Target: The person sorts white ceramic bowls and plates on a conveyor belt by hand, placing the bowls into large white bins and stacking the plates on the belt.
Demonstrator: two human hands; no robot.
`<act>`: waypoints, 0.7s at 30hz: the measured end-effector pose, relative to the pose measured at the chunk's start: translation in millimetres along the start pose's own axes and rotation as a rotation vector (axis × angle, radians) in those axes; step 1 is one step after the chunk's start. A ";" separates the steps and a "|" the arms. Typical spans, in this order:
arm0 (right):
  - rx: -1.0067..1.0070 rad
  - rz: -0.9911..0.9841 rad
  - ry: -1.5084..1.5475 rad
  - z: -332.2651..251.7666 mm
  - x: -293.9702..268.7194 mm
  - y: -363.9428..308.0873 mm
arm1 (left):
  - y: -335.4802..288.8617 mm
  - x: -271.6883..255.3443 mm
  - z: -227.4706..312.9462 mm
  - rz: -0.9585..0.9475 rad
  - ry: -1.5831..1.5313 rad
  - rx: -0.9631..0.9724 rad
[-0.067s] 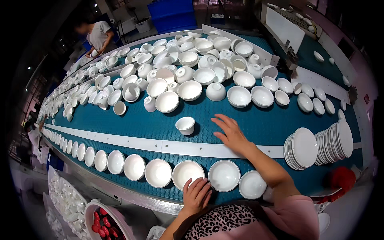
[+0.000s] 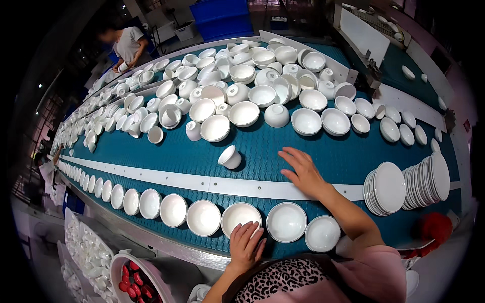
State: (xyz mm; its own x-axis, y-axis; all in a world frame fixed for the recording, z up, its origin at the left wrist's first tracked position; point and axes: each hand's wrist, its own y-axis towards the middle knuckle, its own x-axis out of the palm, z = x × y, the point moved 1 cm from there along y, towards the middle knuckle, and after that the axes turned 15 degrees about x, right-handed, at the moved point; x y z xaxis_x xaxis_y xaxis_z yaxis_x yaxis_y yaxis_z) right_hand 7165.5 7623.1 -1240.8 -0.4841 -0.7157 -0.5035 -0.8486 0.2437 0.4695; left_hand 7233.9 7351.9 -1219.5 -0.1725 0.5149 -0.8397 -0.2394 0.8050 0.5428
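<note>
My right hand (image 2: 304,170) is over the teal belt (image 2: 187,160), fingers apart and nothing in them. To its left, and apart from it, a small white bowl (image 2: 230,157) leans over with its mouth toward the left. My left hand (image 2: 246,246) rests its loosely spread fingers at the near rim of a white bowl (image 2: 241,217) in the front row; it grips nothing that I can see. Right of that bowl stand two more white bowls, a larger one (image 2: 286,222) and a smaller one (image 2: 323,234).
A heap of white bowls and cups (image 2: 242,76) covers the belt's far side. A white divider strip (image 2: 212,184) runs before the front row. Stacked white plates (image 2: 385,189) stand at right. A tub (image 2: 119,267) holds red pieces at lower left. A co-worker (image 2: 130,44) is at far left.
The small bowl has tipped from nearly upright onto its side, toward the left. My right hand has drawn slightly away from it to the right. The whole view has shifted a little.
</note>
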 end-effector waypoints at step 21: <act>0.915 -0.401 0.351 83.9 -138.5 -249.0 | 188.0 107.4 -311.9 -0.471 0.391 -0.640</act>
State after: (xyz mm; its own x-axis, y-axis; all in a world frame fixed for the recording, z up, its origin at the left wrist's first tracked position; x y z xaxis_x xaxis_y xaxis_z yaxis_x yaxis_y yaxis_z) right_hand 7425.9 7716.4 -1348.9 -0.1684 -0.9663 -0.1945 -0.8406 0.2439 -0.4837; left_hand 6872.4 7466.7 -1202.7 -0.2074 -0.0602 -0.9764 -0.8365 0.5284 0.1451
